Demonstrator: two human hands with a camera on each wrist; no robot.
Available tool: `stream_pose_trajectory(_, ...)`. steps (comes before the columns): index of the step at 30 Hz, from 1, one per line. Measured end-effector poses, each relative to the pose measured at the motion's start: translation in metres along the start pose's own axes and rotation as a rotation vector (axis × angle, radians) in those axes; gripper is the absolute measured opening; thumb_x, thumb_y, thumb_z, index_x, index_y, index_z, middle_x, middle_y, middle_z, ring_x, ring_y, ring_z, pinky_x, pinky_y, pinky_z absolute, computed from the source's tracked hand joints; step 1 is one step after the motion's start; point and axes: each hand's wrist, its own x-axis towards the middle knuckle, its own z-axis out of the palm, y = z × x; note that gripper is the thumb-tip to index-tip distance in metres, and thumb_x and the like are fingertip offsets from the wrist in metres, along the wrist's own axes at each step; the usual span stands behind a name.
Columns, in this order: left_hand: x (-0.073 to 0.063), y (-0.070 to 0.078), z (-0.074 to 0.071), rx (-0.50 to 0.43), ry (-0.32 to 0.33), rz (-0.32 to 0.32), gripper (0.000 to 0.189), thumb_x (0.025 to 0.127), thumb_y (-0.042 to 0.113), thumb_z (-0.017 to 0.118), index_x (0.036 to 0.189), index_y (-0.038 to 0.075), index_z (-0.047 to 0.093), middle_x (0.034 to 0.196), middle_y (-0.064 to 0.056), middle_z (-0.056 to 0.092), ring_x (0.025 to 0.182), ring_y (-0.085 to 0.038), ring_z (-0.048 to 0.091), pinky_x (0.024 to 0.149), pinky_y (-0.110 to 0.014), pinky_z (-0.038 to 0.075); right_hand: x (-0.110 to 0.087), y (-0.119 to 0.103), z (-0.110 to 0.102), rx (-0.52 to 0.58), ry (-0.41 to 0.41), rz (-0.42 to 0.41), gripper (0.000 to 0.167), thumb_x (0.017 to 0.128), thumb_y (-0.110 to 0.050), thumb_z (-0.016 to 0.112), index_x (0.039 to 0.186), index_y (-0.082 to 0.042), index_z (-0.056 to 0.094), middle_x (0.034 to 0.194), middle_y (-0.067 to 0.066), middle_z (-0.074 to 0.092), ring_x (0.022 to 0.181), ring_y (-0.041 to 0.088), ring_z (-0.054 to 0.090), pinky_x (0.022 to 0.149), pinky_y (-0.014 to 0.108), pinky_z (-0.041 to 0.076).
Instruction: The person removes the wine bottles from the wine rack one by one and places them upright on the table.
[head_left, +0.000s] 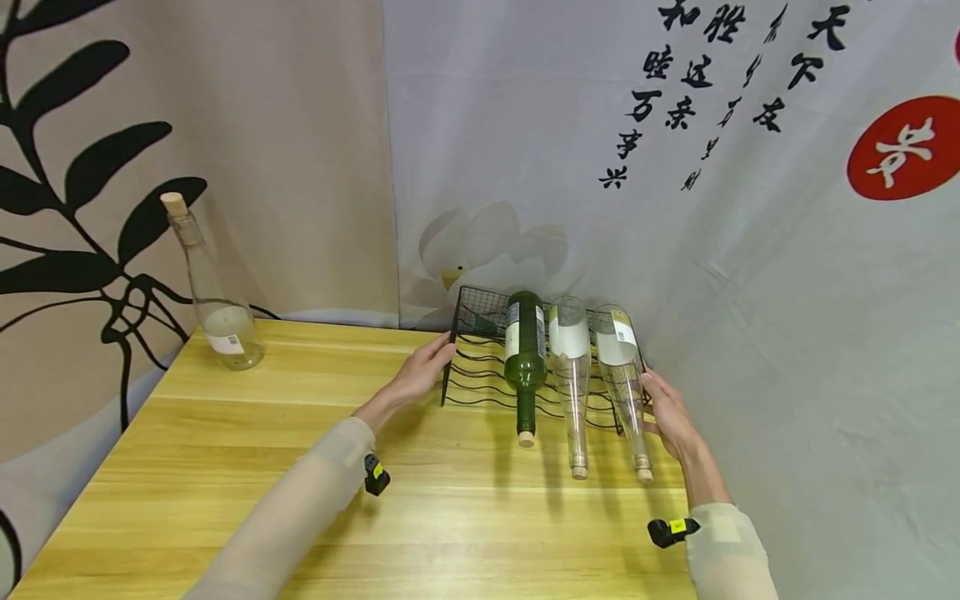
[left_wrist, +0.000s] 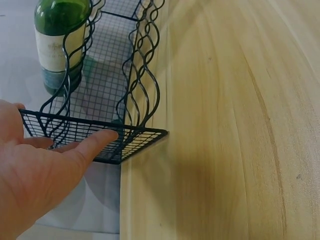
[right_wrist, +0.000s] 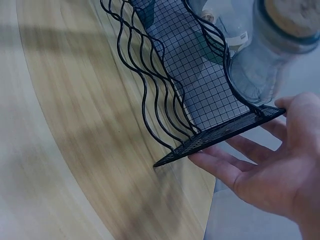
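A black wire wine rack (head_left: 480,367) stands at the back of the wooden table, with three corked bottles lying in its upper row. One is a green wine bottle (head_left: 525,354); a clear bottle (head_left: 572,350) and another clear bottle (head_left: 617,350) lie to its right, necks toward me. My left hand (head_left: 422,371) holds the rack's left mesh end panel, fingers along its outer face and thumb at the edge. On the opposite side, my right hand (head_left: 671,412) holds the right end panel (right_wrist: 220,135), thumb at its edge and fingers against the outside.
A clear corked bottle (head_left: 225,321) stands upright at the table's far left corner. Printed cloth hangings (head_left: 525,125) rise behind the table (head_left: 442,517) and along its right side. The rack's lower wavy rails (left_wrist: 145,75) show beneath the bottles.
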Motion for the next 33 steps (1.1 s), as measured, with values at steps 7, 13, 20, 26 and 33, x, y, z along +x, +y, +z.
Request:
stream_pose_trajectory(7, 0.0, -0.001, 0.001, -0.01, -0.008, -0.007, 0.073, 0.123, 0.055, 0.038, 0.183, 0.02, 0.019, 0.188, -0.014, 0.029, 0.173, -0.042, 0.031, 0.144, -0.064, 0.024, -0.004, -0.003, 0.0, 0.039, 0.017, 0.004, 0.076, 0.121, -0.058, 0.038, 0.179, -0.009, 0.029, 0.148, 0.001, 0.047, 0.104, 0.006, 0.065, 0.087, 0.029, 0.067)
stream_pose_trajectory(13, 0.0, -0.002, 0.0, -0.013, -0.016, -0.004, 0.075, 0.122, 0.059, 0.037, 0.183, 0.02, 0.019, 0.187, -0.015, 0.031, 0.173, -0.042, 0.033, 0.144, -0.064, 0.023, -0.007, -0.004, -0.005, -0.024, 0.003, -0.016, 0.083, 0.121, -0.061, 0.03, 0.181, -0.005, 0.019, 0.177, 0.022, 0.031, 0.128, 0.023, 0.063, 0.105, 0.036, 0.066)
stream_pose_trajectory(20, 0.0, -0.003, -0.001, -0.006, -0.02, 0.027, 0.081, 0.12, 0.065, 0.035, 0.183, 0.018, 0.018, 0.187, -0.017, 0.031, 0.171, -0.043, 0.036, 0.142, -0.065, 0.027, -0.008, -0.006, -0.012, -0.055, 0.003, -0.049, 0.086, 0.121, -0.064, 0.022, 0.183, -0.008, 0.003, 0.186, 0.035, 0.007, 0.168, 0.062, 0.025, 0.138, 0.073, 0.031)
stream_pose_trajectory(26, 0.0, -0.001, 0.001, -0.051, -0.026, 0.002, 0.077, 0.122, 0.059, 0.037, 0.184, 0.018, 0.017, 0.189, -0.016, 0.026, 0.173, -0.042, 0.032, 0.141, -0.065, 0.03, -0.016, -0.009, -0.017, -0.171, 0.045, -0.097, 0.087, 0.121, -0.064, 0.026, 0.183, -0.01, -0.001, 0.189, 0.028, 0.01, 0.171, 0.059, 0.021, 0.14, 0.074, 0.025)
stream_pose_trajectory(33, 0.002, -0.004, -0.001, -0.024, -0.032, 0.029, 0.082, 0.119, 0.066, 0.036, 0.184, 0.019, 0.018, 0.189, -0.015, 0.025, 0.172, -0.043, 0.034, 0.142, -0.064, 0.031, -0.031, -0.02, -0.018, -0.342, 0.112, -0.165, 0.086, 0.119, -0.066, 0.031, 0.184, -0.019, 0.0, 0.188, 0.03, 0.012, 0.172, 0.06, 0.017, 0.136, 0.083, 0.018)
